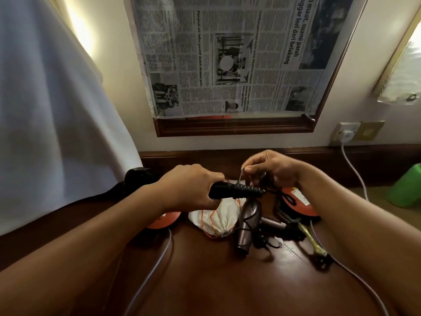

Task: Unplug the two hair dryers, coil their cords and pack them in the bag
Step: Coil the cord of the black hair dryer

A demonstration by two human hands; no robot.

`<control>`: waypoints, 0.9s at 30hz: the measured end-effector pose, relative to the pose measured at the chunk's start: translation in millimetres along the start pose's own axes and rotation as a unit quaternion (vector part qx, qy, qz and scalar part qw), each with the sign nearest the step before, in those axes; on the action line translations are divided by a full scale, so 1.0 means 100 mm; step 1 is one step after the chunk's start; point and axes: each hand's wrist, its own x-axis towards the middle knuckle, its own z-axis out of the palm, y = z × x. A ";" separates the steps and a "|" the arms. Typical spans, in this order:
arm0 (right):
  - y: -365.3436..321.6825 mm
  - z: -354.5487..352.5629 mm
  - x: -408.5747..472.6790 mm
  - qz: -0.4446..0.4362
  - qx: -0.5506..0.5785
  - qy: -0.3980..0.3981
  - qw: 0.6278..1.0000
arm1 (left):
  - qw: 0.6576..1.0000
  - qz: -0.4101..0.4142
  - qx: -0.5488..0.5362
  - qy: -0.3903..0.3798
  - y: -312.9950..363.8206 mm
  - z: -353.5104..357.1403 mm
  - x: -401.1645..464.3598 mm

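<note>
On the wall above the dark wooden table point(216, 281) a large newspaper sheet point(227, 55) covers a wood-framed opening, and a pale curtain point(45, 99) hangs down the left side. Low on the right wall sits a white socket point(345, 133) with a plug in it, and a white cable point(355, 172) runs down from it toward the table. A green object point(407, 188) stands at the far right edge.

Nearer the middle, two orange discs lie on the table: one point(163, 221) partly under the left wrist, the other point(298, 204) under the right forearm. Between them rests a white drawstring bag point(214, 218) with an orange cord, lying flat and closed at its gathered mouth. Just to its right lies a brown hair dryer point(247, 226), its barrel pointing toward the viewer, with a tangle of dark cord beside it. A yellowish stick-like item point(311, 239) lies to the right of that.

Above the bag, the left hand point(189, 185) is wrapped around a black hair dryer handle point(234, 190), held roughly level, with black cord wound around it in several turns. The right hand point(271, 167) pinches a loop of that black cord point(242, 173) between thumb and fingertips, just above the handle's far end.
</note>
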 end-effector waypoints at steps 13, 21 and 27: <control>-0.41 0.22 -0.22 -0.088 -0.400 -0.014 0.912 | 0.990 -0.043 0.134 -0.023 0.13 0.39 0.12; -0.11 0.58 -0.39 -0.092 -0.435 0.093 0.891 | 0.984 -0.142 0.105 0.024 0.05 0.62 0.23; 0.42 0.83 -0.43 0.013 0.118 0.188 0.975 | 0.977 -0.192 0.068 0.067 0.04 0.65 0.28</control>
